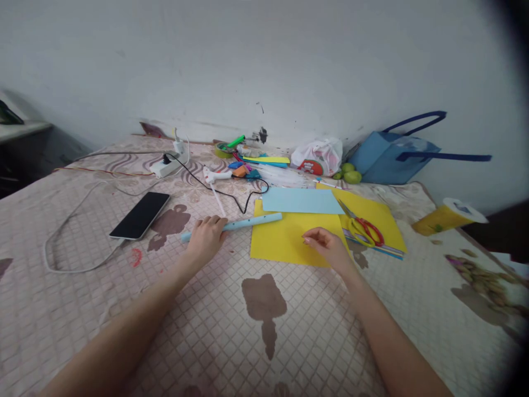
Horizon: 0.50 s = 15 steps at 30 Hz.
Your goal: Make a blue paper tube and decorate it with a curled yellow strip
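Note:
My left hand (pixel 205 236) is wrapped over a light blue rolled paper tube (pixel 257 220) with small dark dots along it. The tube's right end rests over the edge of a yellow paper sheet (pixel 281 240). Above the right part of that sheet is my right hand (pixel 328 247), its thumb and fingertips drawn together. Whatever is between them, if anything, is too small to make out. A light blue sheet (pixel 301 201) overlaps the yellow one at the back. Scissors (pixel 366 231) with yellow and red handles lie on more coloured paper, right of my right hand.
A phone (pixel 140 215) on a white cable lies at left, near a power strip (pixel 169 164). A white glue gun (pixel 218 175) trails a black cord. Behind are a plastic bag (pixel 318 157), green fruit (pixel 352 176) and a blue bag (pixel 388 157). A yellow canister (pixel 448 216) is at right.

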Motion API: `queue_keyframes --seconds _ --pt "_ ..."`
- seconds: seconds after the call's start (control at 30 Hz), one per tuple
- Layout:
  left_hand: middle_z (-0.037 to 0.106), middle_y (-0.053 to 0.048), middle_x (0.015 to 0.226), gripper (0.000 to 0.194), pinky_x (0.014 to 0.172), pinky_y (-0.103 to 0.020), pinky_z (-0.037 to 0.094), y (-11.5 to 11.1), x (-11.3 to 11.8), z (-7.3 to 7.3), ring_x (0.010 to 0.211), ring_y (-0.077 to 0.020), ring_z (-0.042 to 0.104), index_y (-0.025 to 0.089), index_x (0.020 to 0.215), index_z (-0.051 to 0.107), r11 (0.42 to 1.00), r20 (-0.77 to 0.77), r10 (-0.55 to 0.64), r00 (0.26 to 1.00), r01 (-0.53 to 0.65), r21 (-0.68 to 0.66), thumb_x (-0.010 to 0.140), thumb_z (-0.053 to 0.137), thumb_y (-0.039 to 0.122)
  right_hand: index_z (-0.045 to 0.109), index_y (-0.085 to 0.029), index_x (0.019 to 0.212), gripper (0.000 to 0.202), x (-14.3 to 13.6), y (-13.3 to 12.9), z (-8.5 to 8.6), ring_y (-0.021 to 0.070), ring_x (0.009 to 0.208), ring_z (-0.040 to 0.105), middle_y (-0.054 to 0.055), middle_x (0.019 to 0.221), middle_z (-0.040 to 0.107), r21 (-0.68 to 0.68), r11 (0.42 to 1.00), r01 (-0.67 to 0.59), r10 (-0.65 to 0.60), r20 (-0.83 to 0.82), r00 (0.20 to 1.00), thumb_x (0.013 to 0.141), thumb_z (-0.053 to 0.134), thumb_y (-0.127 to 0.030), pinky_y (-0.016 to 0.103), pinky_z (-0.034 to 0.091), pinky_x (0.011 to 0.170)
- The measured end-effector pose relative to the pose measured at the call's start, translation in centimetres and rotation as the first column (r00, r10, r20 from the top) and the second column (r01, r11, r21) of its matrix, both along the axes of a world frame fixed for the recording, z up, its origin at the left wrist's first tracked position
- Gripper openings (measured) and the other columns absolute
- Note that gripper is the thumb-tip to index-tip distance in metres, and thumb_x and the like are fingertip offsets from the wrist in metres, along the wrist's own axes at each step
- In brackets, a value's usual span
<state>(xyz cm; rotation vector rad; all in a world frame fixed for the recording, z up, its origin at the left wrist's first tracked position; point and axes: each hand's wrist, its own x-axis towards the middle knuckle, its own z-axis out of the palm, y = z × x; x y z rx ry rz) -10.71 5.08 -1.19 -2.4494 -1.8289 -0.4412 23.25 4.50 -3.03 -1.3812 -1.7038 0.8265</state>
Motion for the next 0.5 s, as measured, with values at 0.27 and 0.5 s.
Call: queue_keyframes --seconds 0.27,0.5 --pt "0.060 -0.008 0.112 0.027 0.090 -0.038 0.040 -1.7 2.8 -0.2 0.106 -0.0225 0.051 0.018 0.111 0.054 0.910 0.184 -0.414 0.891 0.402 0.099 0.085 0.051 0.022 0.055 -0.022 0.105 0.033 1.8 -3.9 1.7 0.0215 0.109 0.051 0.007 0.113 0.057 0.086 0.940 -0.329 0.183 0.689 0.702 0.074 0.050 -0.011 0.040 0.043 0.094" --pt "0.059 -0.008 0.117 0.026 0.095 -0.037 0.040 -2.5 5.0 -1.3 0.110 -0.0201 0.051 0.016 0.111 0.054 0.813 0.201 -0.572 0.795 0.582 0.011 0.086 0.049 0.019 0.054 -0.017 0.106 0.035 4.2 -5.4 0.5 0.0246 0.108 0.054 0.012 0.114 0.057 0.162 0.940 -0.300 0.048 0.808 0.587 0.074 0.044 -0.005 0.042 0.046 0.090"
